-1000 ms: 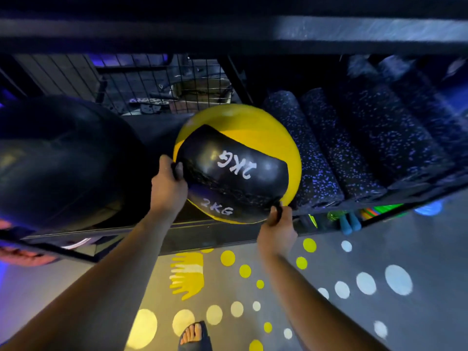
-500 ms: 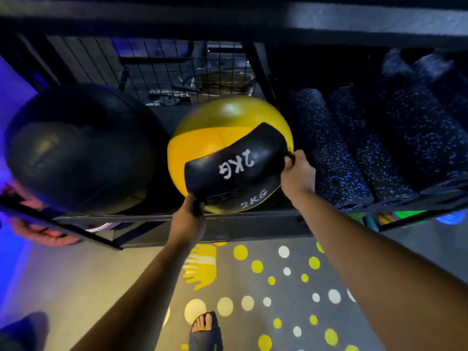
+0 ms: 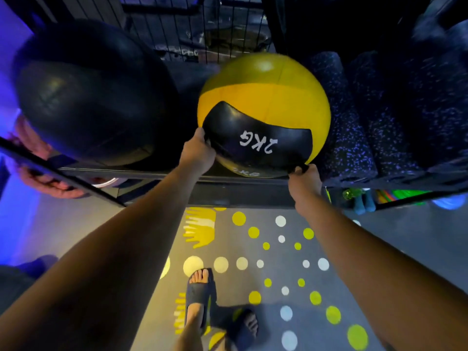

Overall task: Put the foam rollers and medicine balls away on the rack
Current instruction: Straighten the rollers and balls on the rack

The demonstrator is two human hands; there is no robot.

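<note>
A yellow and black medicine ball [image 3: 268,97] marked 2KG sits on the black rack shelf [image 3: 157,173], between a big black ball [image 3: 86,97] on its left and several speckled foam rollers [image 3: 349,127] on its right. My left hand [image 3: 197,153] grips the left tip of the ball's black panel. My right hand [image 3: 304,181] grips the panel's lower right corner at the shelf's front edge.
Wire mesh [image 3: 192,26] closes the back of the rack. Below the shelf lie bright green items [image 3: 395,196] and a pink ball [image 3: 48,183]. The grey floor has yellow and white dots, and my sandalled feet [image 3: 200,295] stand near the rack.
The ball has turned on the shelf: the 2KG panel swung back to the lower front. My left hand moved up to its left tip and my right hand dropped to its lower right corner.
</note>
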